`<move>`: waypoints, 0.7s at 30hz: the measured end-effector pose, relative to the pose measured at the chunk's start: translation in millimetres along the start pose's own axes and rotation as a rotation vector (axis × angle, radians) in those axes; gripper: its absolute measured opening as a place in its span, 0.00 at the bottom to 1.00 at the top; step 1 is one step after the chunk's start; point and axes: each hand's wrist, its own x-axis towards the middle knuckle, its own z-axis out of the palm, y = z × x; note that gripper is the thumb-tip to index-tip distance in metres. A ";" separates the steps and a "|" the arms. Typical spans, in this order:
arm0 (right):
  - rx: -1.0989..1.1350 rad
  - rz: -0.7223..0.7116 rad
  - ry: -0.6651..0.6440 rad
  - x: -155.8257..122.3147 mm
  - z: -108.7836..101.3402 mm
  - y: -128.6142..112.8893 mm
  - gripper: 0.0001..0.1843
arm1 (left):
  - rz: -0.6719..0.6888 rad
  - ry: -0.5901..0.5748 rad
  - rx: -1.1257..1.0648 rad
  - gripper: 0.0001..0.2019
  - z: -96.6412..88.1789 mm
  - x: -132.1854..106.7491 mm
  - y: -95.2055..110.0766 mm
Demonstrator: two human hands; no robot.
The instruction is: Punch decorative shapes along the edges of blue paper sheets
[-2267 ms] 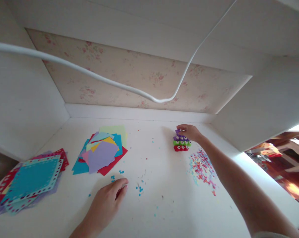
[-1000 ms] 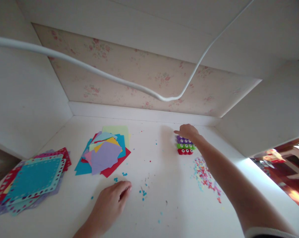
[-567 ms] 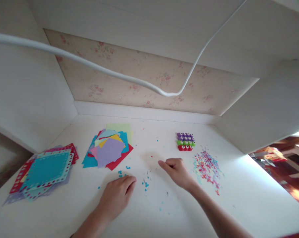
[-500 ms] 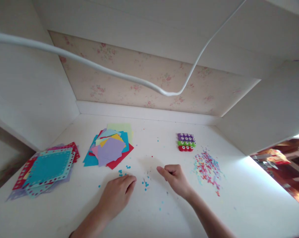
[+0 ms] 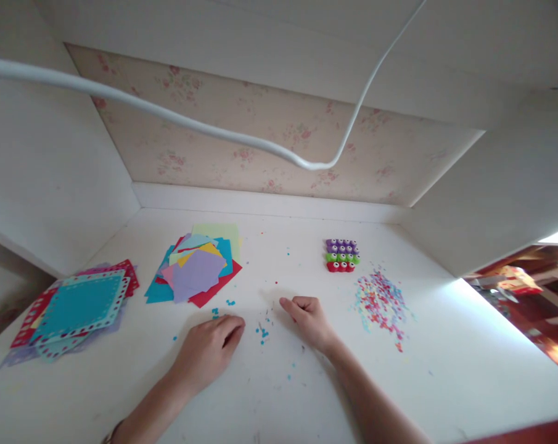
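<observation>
On the white tabletop, my left hand (image 5: 208,351) rests loosely curled with its fingers closed; no object shows in it. Several blue paper bits (image 5: 216,313) lie just beyond its knuckles. My right hand (image 5: 312,322) is closed in a fist, thumb side up, and holds nothing I can see. Between both hands are scattered blue paper dots (image 5: 262,333). Past the left hand sits a loose pile of coloured paper sheets (image 5: 198,271) in lilac, red, blue and yellow. Right of the right hand spreads a heap of multicoloured confetti (image 5: 383,302).
Rows of small purple, green and red craft punches (image 5: 342,255) stand behind the confetti. At the left lies a stack of paper with punched borders (image 5: 82,308). A white cable (image 5: 205,126) hangs across the view, before floral wallpaper (image 5: 242,154). White panels enclose both sides.
The camera view has shifted slightly, so everything appears a little further left and up. Both hands keep the same pose and place on the table.
</observation>
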 end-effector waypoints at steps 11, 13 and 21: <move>-0.039 -0.004 -0.038 -0.2 1.8 0.0 0.31 | 0.044 0.013 0.040 0.11 2.4 -2.3 0.9; -0.048 -0.003 -0.047 -0.1 1.5 0.0 0.31 | 0.053 0.031 0.035 0.11 2.5 -2.3 1.0; -0.069 -0.012 -0.057 0.1 1.1 0.6 0.30 | 0.050 0.043 0.028 0.10 1.3 -3.0 1.8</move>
